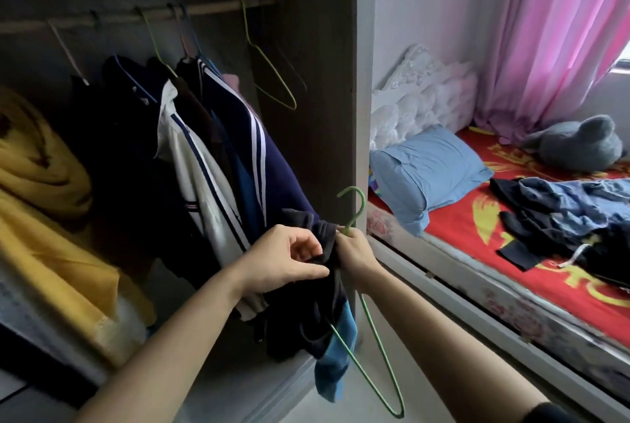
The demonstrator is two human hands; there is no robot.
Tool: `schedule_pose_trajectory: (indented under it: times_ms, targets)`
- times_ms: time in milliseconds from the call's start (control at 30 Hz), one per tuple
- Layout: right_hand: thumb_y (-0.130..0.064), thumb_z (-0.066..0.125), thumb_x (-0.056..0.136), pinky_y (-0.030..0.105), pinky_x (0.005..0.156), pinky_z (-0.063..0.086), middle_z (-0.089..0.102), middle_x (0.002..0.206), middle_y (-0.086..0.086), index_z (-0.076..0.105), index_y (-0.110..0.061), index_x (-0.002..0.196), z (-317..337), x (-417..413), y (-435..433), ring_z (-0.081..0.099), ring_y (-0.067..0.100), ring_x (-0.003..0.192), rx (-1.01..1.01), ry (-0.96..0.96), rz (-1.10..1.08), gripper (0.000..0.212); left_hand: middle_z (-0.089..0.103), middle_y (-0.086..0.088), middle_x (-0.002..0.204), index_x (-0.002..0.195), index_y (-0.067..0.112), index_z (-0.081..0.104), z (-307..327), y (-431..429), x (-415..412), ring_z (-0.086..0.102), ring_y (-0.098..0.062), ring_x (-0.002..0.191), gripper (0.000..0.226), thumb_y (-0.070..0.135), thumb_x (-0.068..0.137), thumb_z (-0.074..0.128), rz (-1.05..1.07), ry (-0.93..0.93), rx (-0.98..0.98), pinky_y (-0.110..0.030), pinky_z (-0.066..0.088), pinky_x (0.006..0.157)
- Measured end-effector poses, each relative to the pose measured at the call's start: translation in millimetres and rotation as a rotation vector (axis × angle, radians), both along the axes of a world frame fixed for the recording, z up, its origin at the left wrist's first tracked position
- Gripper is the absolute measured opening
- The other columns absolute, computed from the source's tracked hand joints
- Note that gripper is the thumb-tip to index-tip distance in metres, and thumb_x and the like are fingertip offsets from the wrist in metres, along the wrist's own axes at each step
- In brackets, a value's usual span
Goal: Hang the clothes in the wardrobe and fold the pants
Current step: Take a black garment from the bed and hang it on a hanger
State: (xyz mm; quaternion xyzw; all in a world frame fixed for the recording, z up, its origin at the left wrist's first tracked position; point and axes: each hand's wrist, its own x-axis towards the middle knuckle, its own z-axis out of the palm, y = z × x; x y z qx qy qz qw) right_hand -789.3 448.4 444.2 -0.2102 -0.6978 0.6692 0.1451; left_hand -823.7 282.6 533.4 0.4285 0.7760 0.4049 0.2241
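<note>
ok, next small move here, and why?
With the right hand gripping the green hanger at its neck, the left hand should probably draw the dark garment over the hanger's lower arm. That arm sticks out bare, so it looks unready for the wardrobe rail.

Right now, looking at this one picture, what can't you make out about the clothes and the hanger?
1. Head view: dark bunched garment in the left hand; its folds hide whether it is a shirt or pants.
2. Head view: thin green wire hanger in the right hand; the garment covers one shoulder.
3. Head view: pile of denim and dark clothes on the red bed; cut by the right edge, pieces uncountable.
</note>
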Motion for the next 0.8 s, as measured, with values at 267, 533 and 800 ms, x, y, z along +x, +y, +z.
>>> schedule_pose_trajectory:
  times_ms: [267,533,800]
  targets:
    - [-0.036,0.043,0.106,0.016,0.055,0.043,0.054,0.07,0.0,0.066,-0.012,0.09,55.5,22.0,2.4,0.053,0.011,0.065,-0.073,0.137,0.227,0.038,0.05,-0.001,0.143,0.133,0.023,0.058,14.4,-4.7,-75.7,0.034,-0.021,0.141,0.075,0.071,0.093,0.015,0.271,0.871,-0.051,-0.047,0.019,0.119]
    - [-0.054,0.043,0.097,0.027,0.091,0.046,0.07,0.113,0.0,0.064,-0.014,0.124,84.3,32.2,1.3,0.065,0.01,0.104,-0.137,0.075,0.555,0.053,0.042,0.007,0.043,0.041,0.018,0.04,12.5,21.4,-59.0,0.046,-0.022,0.056,0.07,0.055,0.099,0.032,0.435,0.738,-0.004,-0.032,0.026,0.061]
    - [-0.064,0.039,0.09,0.044,0.121,0.024,0.052,0.143,0.008,0.044,-0.005,0.146,13.4,20.9,24.6,0.046,0.022,0.132,-0.068,-0.453,0.845,0.082,0.026,0.008,0.036,0.039,0.022,0.023,25.0,6.1,-65.3,0.034,-0.02,0.044,0.061,0.047,0.093,0.039,0.513,0.763,0.187,-0.034,0.02,0.053]
